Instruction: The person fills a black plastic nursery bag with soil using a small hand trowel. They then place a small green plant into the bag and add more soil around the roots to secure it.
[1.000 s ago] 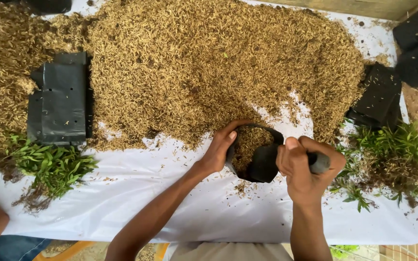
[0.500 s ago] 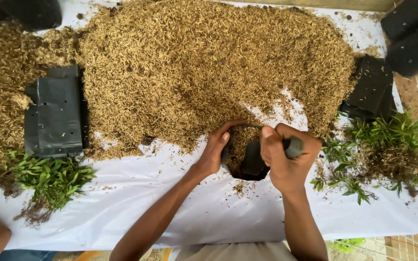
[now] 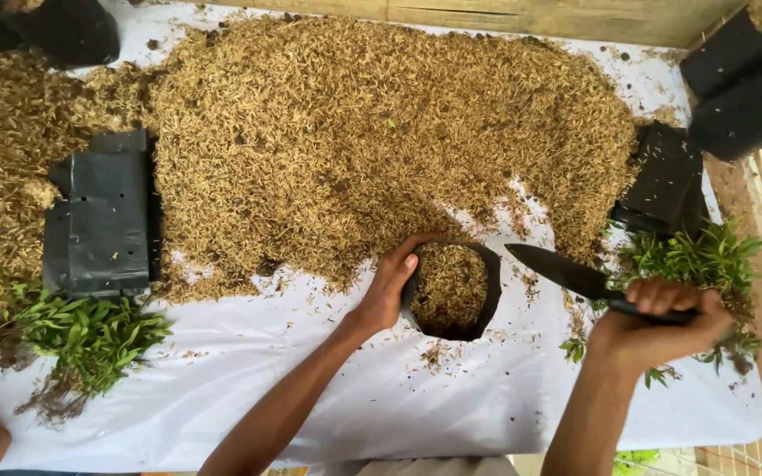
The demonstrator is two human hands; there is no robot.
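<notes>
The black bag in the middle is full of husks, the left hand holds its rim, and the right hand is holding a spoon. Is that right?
Not quite. The right hand grips a dark knife with a pointed blade, not a spoon, as the head view shows. The rest is right: the black bag is full of husks and the left hand holds its rim.

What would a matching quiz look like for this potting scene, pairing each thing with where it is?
Things:
1. knife
2. filled black bag
3. flat stack of black bags
4. big husk heap

Places:
a. lying far left on the sheet
b. held in the right hand
c. spread across the top middle
d. steadied by the left hand

Pairs: 1-b, 2-d, 3-a, 4-c
</notes>
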